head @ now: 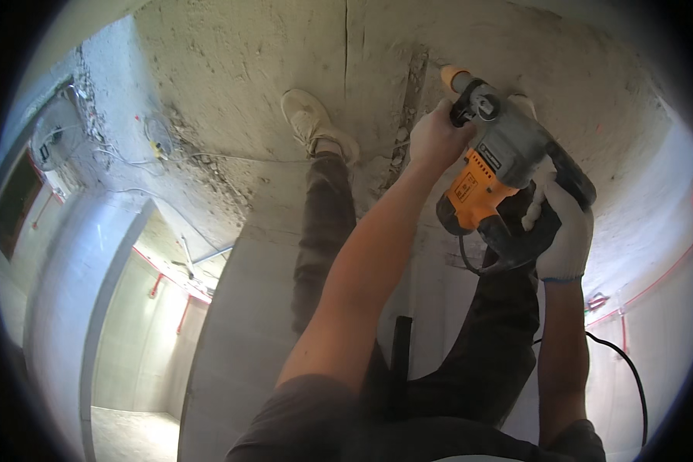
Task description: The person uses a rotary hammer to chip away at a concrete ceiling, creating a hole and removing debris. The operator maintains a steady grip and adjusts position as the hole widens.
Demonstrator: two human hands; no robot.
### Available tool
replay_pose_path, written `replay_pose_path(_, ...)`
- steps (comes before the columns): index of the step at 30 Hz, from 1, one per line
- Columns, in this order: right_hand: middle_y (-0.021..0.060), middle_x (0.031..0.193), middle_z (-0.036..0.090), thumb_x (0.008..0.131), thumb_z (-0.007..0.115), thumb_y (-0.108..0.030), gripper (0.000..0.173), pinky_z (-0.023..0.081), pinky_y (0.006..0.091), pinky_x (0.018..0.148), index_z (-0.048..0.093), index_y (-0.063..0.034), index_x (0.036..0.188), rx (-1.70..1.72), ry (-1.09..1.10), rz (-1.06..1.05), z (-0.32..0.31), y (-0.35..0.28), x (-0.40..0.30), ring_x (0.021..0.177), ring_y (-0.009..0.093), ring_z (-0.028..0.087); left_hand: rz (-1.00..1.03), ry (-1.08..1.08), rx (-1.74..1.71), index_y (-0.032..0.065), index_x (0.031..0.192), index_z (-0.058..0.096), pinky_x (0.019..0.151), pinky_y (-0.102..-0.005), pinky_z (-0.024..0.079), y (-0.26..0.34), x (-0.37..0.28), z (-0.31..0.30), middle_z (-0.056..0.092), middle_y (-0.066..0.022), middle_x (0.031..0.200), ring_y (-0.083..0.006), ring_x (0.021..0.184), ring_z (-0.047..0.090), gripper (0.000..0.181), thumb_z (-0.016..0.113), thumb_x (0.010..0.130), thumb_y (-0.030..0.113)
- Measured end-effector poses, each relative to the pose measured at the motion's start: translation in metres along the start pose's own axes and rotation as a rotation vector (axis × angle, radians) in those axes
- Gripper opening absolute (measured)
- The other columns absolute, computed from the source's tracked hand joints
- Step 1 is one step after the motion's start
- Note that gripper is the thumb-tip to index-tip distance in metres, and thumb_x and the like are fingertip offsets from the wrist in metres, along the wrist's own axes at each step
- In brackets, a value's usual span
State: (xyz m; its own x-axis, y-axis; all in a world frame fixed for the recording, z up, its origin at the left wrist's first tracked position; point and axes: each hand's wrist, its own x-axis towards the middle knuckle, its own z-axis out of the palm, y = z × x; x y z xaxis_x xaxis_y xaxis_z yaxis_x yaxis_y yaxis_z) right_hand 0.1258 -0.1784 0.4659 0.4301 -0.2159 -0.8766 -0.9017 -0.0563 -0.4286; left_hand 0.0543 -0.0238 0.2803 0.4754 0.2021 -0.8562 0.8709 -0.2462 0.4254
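Note:
An orange and grey rotary hammer (511, 144) is held in both my hands, its nose pointing up and left toward a rubble-filled groove (414, 92) in the concrete. My bare left hand (442, 136) is closed around the black side handle near the orange collar. At the rear D-shaped handle is my right hand (566, 225), in a white knitted glove, gripping it. The bit is thin and hard to make out, so I cannot tell whether it touches the concrete. A black cord leaves the tool's lower end.
My shoe (309, 118) stands left of the groove. A thin pale cable (237, 157) runs across the concrete past broken rubble (208, 170). A round object (58, 133) lies at far left, near a doorway (144, 323). Black cord (632, 369) curves at right.

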Motion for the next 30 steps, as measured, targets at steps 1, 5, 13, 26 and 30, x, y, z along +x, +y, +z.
replay_pose_path(1, 0.0035, 0.076, 0.058, 0.104, 0.066, -0.017, 0.013, 0.047, 0.0293, 0.058, 0.066, -0.0048, 0.1, -0.008, -0.004, -0.002, 0.004, 0.001, 0.004, 0.063, 0.014, 0.057, 0.012, -0.005, 0.011, 0.0023, 0.113, 0.069, 0.084, -0.052, 0.057, -0.003, 0.007, 0.002, 0.077, -0.0209, 0.098, -0.0391, 0.099, 0.075, 0.046, 0.077, 0.088, 0.04)
replay_pose_path(5, 0.0042, 0.071, 0.058, 0.103, 0.069, -0.015, 0.011, 0.047, 0.0325, 0.06, 0.067, -0.0064, 0.095, 0.036, -0.062, 0.007, 0.005, 0.02, 0.052, 0.062, 0.016, 0.057, 0.012, -0.042, -0.031, 0.0043, 0.117, 0.07, 0.086, -0.0516, 0.057, -0.013, 0.054, 0.002, 0.077, -0.02, 0.102, -0.0381, 0.101, 0.076, 0.045, 0.078, 0.088, 0.038)
replay_pose_path(13, 0.0019, 0.073, 0.06, 0.103, 0.068, -0.019, 0.015, 0.046, 0.0301, 0.057, 0.067, -0.0076, 0.094, -0.123, -0.19, -0.052, -0.023, -0.004, 0.074, 0.062, 0.014, 0.058, -0.06, -0.002, -0.047, 0.0032, 0.129, 0.07, 0.094, -0.0499, 0.057, 0.0, 0.03, 0.03, 0.078, -0.018, 0.109, -0.0366, 0.109, 0.075, 0.051, 0.076, 0.091, 0.036)
replay_pose_path(26, 0.0045, 0.089, 0.067, 0.105, 0.068, -0.014, 0.009, 0.053, 0.0317, 0.06, 0.068, -0.0059, 0.108, 0.327, -0.065, 0.184, -0.034, 0.058, 0.073, 0.067, 0.015, 0.063, 0.01, -0.077, 0.325, 0.0087, 0.119, 0.073, 0.089, -0.0491, 0.059, -0.005, 0.053, 0.011, 0.079, -0.0149, 0.101, -0.0342, 0.101, 0.077, 0.045, 0.078, 0.088, 0.041)
replay_pose_path(30, 0.0043, 0.086, 0.066, 0.104, 0.07, -0.018, 0.012, 0.052, 0.0304, 0.059, 0.069, -0.0058, 0.105, 0.271, -0.112, 0.144, -0.031, 0.045, 0.081, 0.067, 0.015, 0.063, 0.1, -0.021, 0.215, 0.0094, 0.121, 0.074, 0.088, -0.0474, 0.06, -0.007, 0.055, 0.01, 0.08, -0.0127, 0.099, -0.0309, 0.096, 0.079, 0.043, 0.076, 0.091, 0.04)
